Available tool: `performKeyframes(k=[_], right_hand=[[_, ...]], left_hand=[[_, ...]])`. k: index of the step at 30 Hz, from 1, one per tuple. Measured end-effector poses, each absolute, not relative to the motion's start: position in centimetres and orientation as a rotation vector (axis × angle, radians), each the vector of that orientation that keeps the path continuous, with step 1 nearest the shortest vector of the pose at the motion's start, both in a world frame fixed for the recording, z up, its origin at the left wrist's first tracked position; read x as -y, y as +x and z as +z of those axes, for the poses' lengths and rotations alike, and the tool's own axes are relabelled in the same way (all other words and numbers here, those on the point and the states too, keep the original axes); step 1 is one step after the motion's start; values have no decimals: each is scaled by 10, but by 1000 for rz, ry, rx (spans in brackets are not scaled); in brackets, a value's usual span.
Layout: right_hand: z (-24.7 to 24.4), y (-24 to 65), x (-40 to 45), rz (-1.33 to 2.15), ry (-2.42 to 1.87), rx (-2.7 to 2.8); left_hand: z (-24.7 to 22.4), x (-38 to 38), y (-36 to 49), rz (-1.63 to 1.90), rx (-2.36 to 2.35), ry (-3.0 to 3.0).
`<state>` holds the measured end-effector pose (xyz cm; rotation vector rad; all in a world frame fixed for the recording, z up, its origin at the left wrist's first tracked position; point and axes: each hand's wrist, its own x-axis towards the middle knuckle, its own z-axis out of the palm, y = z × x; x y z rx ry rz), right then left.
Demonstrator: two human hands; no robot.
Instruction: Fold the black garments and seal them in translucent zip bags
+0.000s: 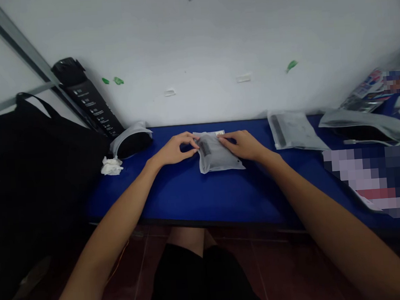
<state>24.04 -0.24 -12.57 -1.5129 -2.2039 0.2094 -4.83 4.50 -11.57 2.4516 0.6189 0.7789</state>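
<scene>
Plastic bag [219, 158] lying mid-table on the blue surface [196, 198], left hand [174, 149] pinched narrow on its left edge, right hand [245, 144] likewise near its upper right corner, probably to keep the upper edge taut and steady. Second bag [296, 132] well apart to the right; black tube [92, 100] tilted at the left, probably leaning on the pale wall [192, 41] for support. Green marks [118, 80] on that wall, reddish tiles [276, 265] below.

Free passage runs over the flat blue tabletop [203, 197], on the body side of the left hand [175, 150] and right hand [243, 144]. Obstacles: puffed, frosted plastic pouch [221, 156], between them; white painted wall [206, 49], beyond; crumpled white tissue [112, 166], left of the left hand; flatter translucent pouch [296, 129], right of the right hand.
</scene>
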Motion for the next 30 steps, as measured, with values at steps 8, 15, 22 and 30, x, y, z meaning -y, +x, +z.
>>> performKeyframes(k=[8, 15, 22, 30], right_hand=[[-125, 241, 4, 234, -1520, 2192], [-124, 243, 4, 256, -1534, 2222], [-125, 242, 4, 307, -1434, 2239], [-126, 240, 5, 321, -1418, 2228]], left_hand=[[-122, -49, -45, 827, -628, 2368], [-125, -51, -44, 881, -707, 2428], [-129, -56, -49, 910, -772, 2525], [-118, -52, -57, 649, -874, 2513]])
